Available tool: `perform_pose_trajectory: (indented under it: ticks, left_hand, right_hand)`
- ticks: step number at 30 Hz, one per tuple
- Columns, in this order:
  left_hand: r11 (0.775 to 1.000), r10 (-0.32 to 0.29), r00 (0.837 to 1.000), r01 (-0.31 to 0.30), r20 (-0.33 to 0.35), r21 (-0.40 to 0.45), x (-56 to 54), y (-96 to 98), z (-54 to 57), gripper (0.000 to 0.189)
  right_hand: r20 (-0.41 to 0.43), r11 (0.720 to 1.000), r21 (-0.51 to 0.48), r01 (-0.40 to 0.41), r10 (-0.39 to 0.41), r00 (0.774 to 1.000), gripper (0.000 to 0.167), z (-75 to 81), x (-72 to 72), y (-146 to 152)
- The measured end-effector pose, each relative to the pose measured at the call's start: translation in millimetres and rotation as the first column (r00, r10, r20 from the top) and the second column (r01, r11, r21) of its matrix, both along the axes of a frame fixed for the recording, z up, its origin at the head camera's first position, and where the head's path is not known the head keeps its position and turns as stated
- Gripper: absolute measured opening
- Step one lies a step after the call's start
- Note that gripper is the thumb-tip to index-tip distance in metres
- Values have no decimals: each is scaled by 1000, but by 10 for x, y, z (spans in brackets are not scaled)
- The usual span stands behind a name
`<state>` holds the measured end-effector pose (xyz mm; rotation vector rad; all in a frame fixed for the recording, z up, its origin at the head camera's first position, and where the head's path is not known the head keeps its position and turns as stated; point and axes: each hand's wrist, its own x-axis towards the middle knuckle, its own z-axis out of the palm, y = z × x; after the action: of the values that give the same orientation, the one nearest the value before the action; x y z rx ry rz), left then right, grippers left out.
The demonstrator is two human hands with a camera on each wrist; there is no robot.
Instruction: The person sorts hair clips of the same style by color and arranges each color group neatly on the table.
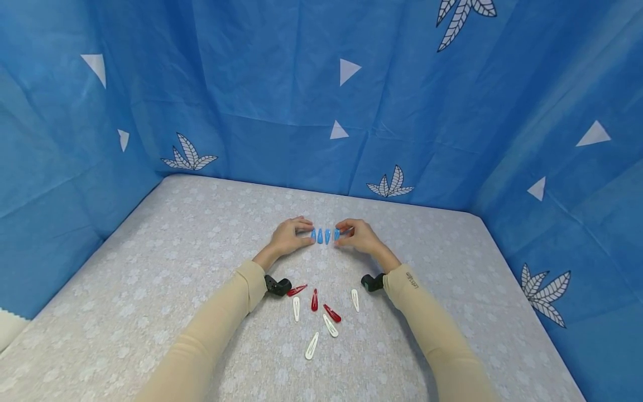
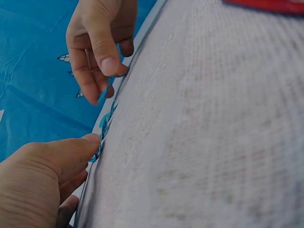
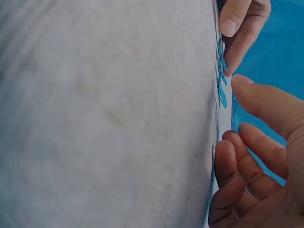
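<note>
Several blue snap hair clips lie side by side in a short row on the tablecloth. At the row's left end my left hand pinches the outermost clip lengthwise between thumb and fingertips. My right hand holds another blue clip by its ends, a small gap to the right of the row. In the left wrist view, that clip spans the right hand's thumb and fingertips, above the cloth. The left thumb partly covers the clips nearest it there.
Nearer my body, between the forearms, lie red hair clips and several white hair clips, scattered at different angles. A patterned pale cloth covers the table. Blue curtains hang along its back and sides.
</note>
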<state>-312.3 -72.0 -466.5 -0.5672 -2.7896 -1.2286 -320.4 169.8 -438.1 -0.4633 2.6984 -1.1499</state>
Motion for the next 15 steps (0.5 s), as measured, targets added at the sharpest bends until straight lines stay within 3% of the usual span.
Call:
perform_pose_trajectory:
  ticks: [15]
  left_hand:
    - [1000,-13,1000,13,-15,-3,1,-11,5,42]
  right_hand:
    - [14,1000,22,-1,0,1000,47,-65,-16,-43]
